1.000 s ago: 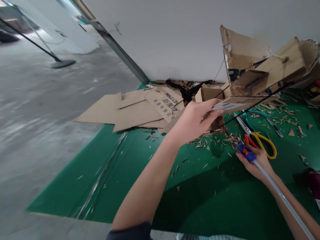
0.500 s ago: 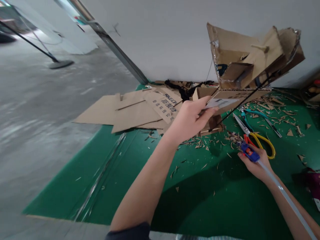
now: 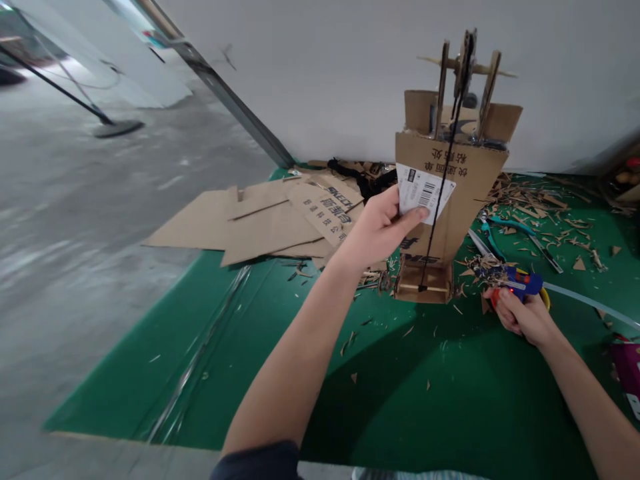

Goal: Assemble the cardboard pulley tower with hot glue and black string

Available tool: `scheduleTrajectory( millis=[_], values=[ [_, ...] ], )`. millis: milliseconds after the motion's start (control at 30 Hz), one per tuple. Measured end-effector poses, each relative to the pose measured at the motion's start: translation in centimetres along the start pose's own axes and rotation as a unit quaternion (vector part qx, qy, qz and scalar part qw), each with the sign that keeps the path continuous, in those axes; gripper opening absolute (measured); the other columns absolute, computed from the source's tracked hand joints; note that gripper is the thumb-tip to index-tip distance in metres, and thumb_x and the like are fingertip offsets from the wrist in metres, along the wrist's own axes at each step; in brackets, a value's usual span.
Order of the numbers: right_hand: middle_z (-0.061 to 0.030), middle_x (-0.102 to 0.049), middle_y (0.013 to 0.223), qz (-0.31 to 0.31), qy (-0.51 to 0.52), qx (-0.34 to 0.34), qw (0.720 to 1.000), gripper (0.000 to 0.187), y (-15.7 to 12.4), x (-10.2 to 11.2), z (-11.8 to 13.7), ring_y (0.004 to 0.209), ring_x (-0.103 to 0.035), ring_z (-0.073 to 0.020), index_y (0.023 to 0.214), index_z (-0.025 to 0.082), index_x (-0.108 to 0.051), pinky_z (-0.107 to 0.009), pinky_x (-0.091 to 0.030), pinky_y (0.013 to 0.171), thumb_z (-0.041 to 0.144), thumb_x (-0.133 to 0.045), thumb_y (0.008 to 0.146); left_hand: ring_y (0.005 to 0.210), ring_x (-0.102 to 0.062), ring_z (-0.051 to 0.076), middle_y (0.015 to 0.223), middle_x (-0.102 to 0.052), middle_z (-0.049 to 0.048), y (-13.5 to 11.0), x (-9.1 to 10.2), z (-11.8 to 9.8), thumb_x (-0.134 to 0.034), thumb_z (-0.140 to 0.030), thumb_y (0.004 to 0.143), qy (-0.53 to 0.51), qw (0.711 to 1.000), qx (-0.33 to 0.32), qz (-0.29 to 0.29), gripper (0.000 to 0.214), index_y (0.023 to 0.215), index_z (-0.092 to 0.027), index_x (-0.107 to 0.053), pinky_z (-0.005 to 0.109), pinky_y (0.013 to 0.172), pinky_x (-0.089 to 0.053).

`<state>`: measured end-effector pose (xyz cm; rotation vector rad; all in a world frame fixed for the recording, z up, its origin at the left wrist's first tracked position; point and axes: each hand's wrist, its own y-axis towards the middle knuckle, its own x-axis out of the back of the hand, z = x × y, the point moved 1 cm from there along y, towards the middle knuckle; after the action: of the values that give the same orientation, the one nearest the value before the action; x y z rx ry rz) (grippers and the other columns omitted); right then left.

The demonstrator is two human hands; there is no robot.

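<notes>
A tall cardboard model [image 3: 457, 193] stands upright on the green mat [image 3: 280, 347], with wooden sticks at its top and a black string running down its front. My left hand [image 3: 383, 227] grips its left side, the thumb pressed on a white barcode label [image 3: 424, 190]. My right hand [image 3: 523, 315] lies on the mat to the model's right, closed round a blue and red glue gun [image 3: 515, 281] with a clear glue stick [image 3: 590, 303] trailing right.
Flat cardboard sheets [image 3: 265, 220] lie at the mat's back left. Cardboard scraps [image 3: 545, 220], teal pliers [image 3: 505, 225] and yellow-handled scissors partly under my right hand litter the right. A white wall rises behind; grey floor lies left.
My left hand has swung the cardboard model from tilted and lifted at the right to upright on the mat. My right hand has turned the glue gun so the glue stick points right.
</notes>
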<state>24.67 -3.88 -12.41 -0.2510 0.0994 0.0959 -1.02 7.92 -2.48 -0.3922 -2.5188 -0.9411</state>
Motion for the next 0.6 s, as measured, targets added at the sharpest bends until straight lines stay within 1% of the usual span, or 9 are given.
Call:
scheduleTrajectory(
  millis=[67,167,300,367,600],
  values=[
    [0.0115,-0.035,0.043,-0.002,0.005,-0.005,1.0,0.038,0.1,0.1,-0.1,0.033,-0.026,-0.0039,0.083,0.019,-0.058,-0.02,-0.02,0.034,0.057,-0.062,0.084,0.102,-0.069,0.019,0.111,-0.071,0.0102,0.0,-0.1,0.3,-0.049,-0.05,0.095,-0.011,1.0,-0.002,-0.009,0.041,0.12,-0.019,-0.058,0.029,0.081,-0.059],
    [0.0115,-0.034,0.043,0.013,0.009,-0.011,1.0,0.041,0.3,0.4,-0.4,0.032,-0.026,-0.0037,0.082,0.019,-0.058,-0.02,-0.02,0.033,0.06,-0.063,0.081,0.105,-0.068,0.02,0.113,-0.071,0.0091,-0.1,-0.3,0.9,-0.052,-0.052,0.094,-0.047,0.999,0.003,-0.025,0.042,0.121,-0.021,-0.059,0.03,0.086,-0.058],
    [0.0111,-0.035,0.044,0.019,0.01,-0.017,1.0,0.042,0.5,0.8,-0.7,0.031,-0.026,-0.0036,0.083,0.018,-0.059,-0.02,-0.02,0.033,0.06,-0.065,0.081,0.11,-0.067,0.022,0.114,-0.071,0.0045,-0.1,-0.6,1.3,-0.059,-0.049,0.091,-0.133,0.99,0.0,-0.039,0.036,0.119,-0.026,-0.062,0.034,0.091,-0.057],
    [0.0109,-0.036,0.044,0.02,0.011,-0.018,1.0,0.042,0.5,0.8,-0.7,0.031,-0.027,-0.0035,0.083,0.018,-0.059,-0.02,-0.02,0.033,0.06,-0.065,0.081,0.112,-0.066,0.023,0.114,-0.071,0.0031,-0.1,-0.7,1.4,-0.062,-0.047,0.09,-0.159,0.986,0.0,-0.041,0.035,0.119,-0.027,-0.062,0.035,0.092,-0.058],
    [0.0108,-0.035,0.042,0.032,0.014,-0.025,0.999,0.044,0.3,0.9,-0.8,0.031,-0.026,-0.0033,0.081,0.018,-0.059,-0.02,-0.018,0.034,0.061,-0.066,0.079,0.118,-0.063,0.024,0.117,-0.07,0.0016,0.0,-0.6,2.0,-0.064,-0.044,0.089,-0.183,0.983,0.003,-0.033,0.034,0.12,-0.029,-0.062,0.038,0.096,-0.056]
  ],
)
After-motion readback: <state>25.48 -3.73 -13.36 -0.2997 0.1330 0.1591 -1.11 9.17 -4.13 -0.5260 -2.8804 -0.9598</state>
